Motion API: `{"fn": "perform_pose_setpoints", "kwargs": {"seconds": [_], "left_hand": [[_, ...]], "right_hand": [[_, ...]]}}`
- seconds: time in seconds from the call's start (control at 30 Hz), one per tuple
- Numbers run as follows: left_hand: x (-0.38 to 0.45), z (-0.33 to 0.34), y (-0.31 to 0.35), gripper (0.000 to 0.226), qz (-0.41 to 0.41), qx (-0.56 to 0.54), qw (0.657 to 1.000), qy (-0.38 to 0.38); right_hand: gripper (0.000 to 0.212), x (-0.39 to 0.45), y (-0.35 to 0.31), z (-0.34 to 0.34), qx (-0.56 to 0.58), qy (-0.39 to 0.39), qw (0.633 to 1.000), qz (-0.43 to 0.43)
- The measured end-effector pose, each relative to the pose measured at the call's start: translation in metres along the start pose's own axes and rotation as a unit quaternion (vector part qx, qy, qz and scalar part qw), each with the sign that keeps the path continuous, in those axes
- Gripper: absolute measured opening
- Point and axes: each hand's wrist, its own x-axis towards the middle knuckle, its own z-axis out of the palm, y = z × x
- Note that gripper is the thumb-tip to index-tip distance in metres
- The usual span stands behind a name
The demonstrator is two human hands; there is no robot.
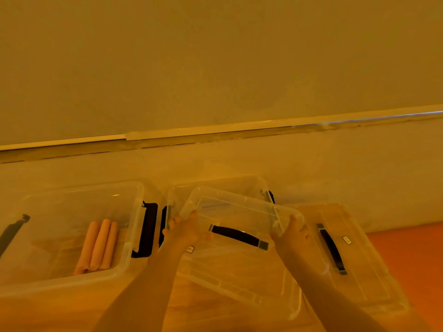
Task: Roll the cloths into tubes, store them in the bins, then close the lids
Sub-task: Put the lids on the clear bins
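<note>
A clear plastic lid (239, 212) with a dark handle (237, 236) is held tilted above the middle clear bin (215, 185). My left hand (184, 230) grips its left edge and my right hand (294, 236) grips its right edge. The left clear bin (134, 212) stands open with three rolled peach cloths (98, 248) lying side by side inside. What the middle bin holds is hidden by the lid.
A second clear lid (354, 259) with a dark handle lies flat at the right. A dark latch (147, 228) sits between the two bins. Another dark handle (12, 231) shows at the far left. A pale wall rises close behind.
</note>
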Motion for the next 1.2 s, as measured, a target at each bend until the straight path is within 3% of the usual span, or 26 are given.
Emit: {"fn": "perform_pose_setpoints", "kwargs": {"seconds": [0.1,0.27,0.7,0.97,1.2], "left_hand": [[-0.005,0.000,0.001,0.113,-0.009,-0.002,1.000,0.008],[-0.005,0.005,-0.003,0.110,-0.010,-0.048,0.998,0.027],[-0.049,-0.034,0.001,0.109,-0.050,-0.084,0.982,0.164],[-0.117,-0.094,-0.055,0.103,-0.076,-0.090,0.966,0.231],[-0.151,-0.130,-0.157,0.101,-0.128,-0.118,0.949,0.264]], "right_hand": [[0.080,0.001,-0.006,0.000,0.017,0.006,1.000,-0.017],[0.114,0.001,-0.008,0.005,-0.047,-0.039,0.998,-0.035],[0.120,0.007,-0.065,-0.043,-0.077,-0.059,0.988,-0.123],[0.118,-0.034,-0.146,-0.044,-0.095,-0.042,0.969,-0.225],[0.112,-0.098,-0.215,0.020,-0.099,-0.072,0.953,-0.279]]}}
